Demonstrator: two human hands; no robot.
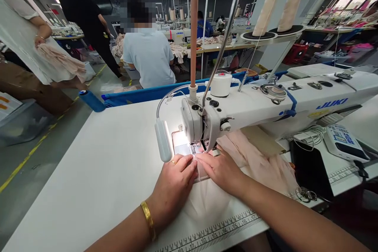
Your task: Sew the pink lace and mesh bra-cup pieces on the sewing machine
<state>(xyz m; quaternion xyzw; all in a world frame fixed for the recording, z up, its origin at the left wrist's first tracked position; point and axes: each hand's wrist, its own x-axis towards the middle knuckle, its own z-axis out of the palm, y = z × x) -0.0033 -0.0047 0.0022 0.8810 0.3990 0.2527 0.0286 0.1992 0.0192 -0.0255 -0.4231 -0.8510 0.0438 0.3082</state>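
Note:
A white sewing machine stands on the white table, its needle area lit by a small lamp. Sheer pale pink fabric runs from under the machine arm towards the needle and down over the table's front. My left hand, with a ring and a gold bangle, pinches the fabric just in front of the presser foot. Close beside it, my right hand presses and grips the same fabric to the right of the needle. Both sets of fingertips nearly meet; the fabric's edge between them is hard to make out.
A blue thread cone lies at the table's far left corner. To the right are a black phone, a white control box and a bunch of keys. A printed ruler lines the front edge. Several people are beyond the table.

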